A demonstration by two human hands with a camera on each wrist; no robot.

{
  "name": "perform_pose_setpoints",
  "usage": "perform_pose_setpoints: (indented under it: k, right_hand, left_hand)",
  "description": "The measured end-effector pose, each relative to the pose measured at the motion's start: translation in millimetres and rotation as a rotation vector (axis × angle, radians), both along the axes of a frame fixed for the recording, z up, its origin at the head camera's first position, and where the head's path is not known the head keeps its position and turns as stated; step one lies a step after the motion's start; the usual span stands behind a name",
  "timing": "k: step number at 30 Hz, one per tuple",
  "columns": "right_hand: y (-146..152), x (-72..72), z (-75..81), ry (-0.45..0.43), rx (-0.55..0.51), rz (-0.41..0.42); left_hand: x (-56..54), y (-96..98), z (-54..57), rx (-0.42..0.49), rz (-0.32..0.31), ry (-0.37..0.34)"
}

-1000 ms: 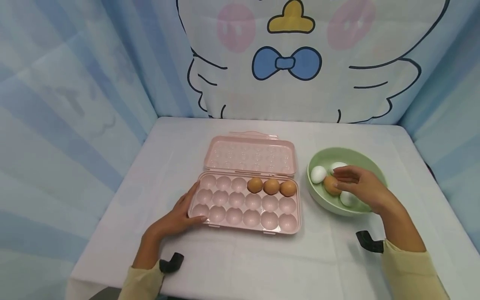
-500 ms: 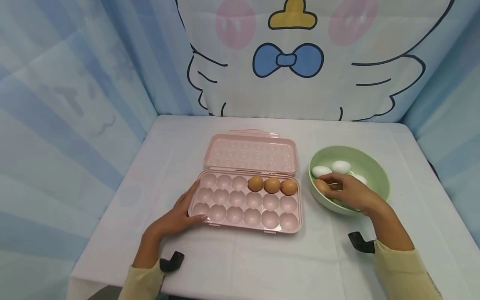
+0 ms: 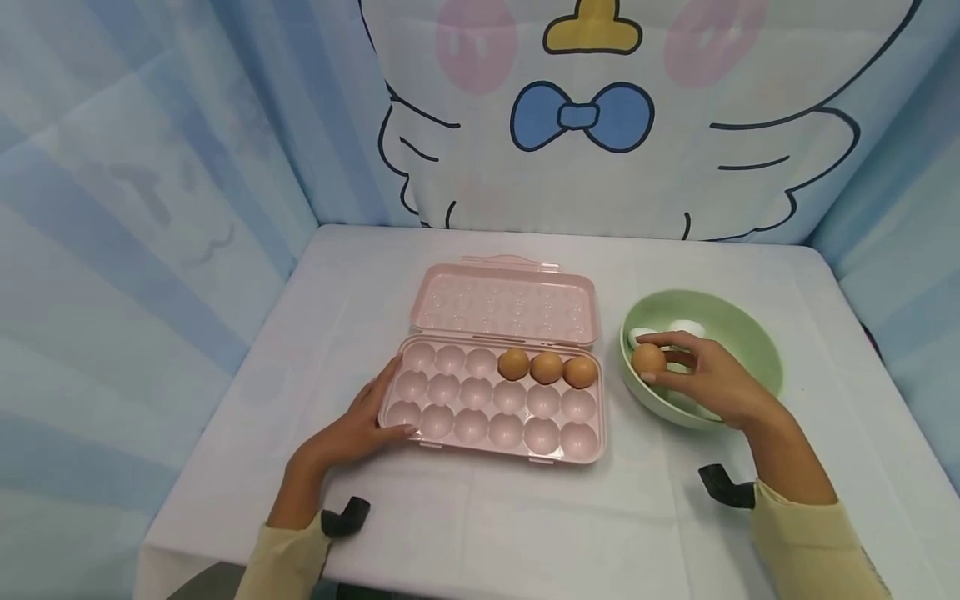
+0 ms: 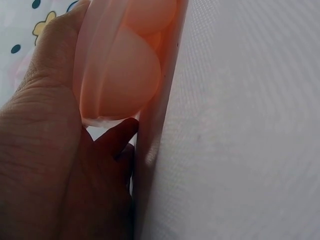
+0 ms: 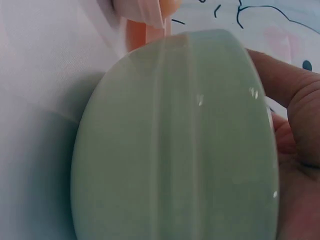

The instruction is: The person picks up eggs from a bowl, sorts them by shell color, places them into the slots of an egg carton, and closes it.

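Observation:
My right hand (image 3: 708,379) pinches a brown egg (image 3: 648,358) between thumb and fingers over the left part of a green bowl (image 3: 750,354). Partly hidden behind that hand, white eggs (image 3: 686,327) lie in the bowl. At the left end of an open pink egg box (image 3: 487,454), my left hand (image 3: 352,433) grips the side, thumb at the near corner and fingers along the left edge. Three brown eggs (image 3: 547,367) sit in the right half of the box's back row. In the right wrist view the bowl's wall (image 5: 175,140) hides the held egg.
The box's lid (image 3: 506,304) lies folded back behind it. A white cloth (image 3: 480,533) covers the table. Blue curtains (image 3: 150,250) hang at both sides, with a printed cartoon backdrop (image 3: 585,183) behind. A black strap piece (image 3: 726,486) sticks out from the right wrist.
My right hand has reached into the bowl, taken hold of a brown egg and raised it slightly. The left hand stays on the egg box.

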State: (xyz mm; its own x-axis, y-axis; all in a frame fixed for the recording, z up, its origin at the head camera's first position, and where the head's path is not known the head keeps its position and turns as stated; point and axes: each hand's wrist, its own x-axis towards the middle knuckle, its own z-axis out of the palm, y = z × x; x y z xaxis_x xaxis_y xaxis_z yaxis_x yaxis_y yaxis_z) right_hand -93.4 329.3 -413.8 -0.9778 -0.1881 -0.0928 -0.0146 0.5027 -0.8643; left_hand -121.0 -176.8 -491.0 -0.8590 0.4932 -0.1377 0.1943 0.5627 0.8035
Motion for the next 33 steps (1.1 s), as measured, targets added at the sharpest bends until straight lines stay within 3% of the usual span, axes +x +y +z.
perform_pose_setpoints:
  k: [9, 16, 23, 33]
  right_hand:
    - [-17, -3.7, 4.4, 0.132, -0.013, -0.084]
    - [-33, -8.5, 4.1, 0.187, -0.067, -0.117]
    - [-58, -22.1, 1.3, 0.240, -0.169, -0.064]
    - [-97, -39.3, 3.2, 0.167, -0.239, 0.037]
  left_hand:
    - [-2.5, -2.8, 1.6, -0.008, -0.016, 0.003]
    - [-0.8, -3.5, 1.9, -0.013, -0.017, -0.011]
    - [1.6, -7.7, 1.3, -0.006, -0.008, 0.000]
    - [-2.2, -4.2, 0.2, 0.023, -0.034, 0.018]
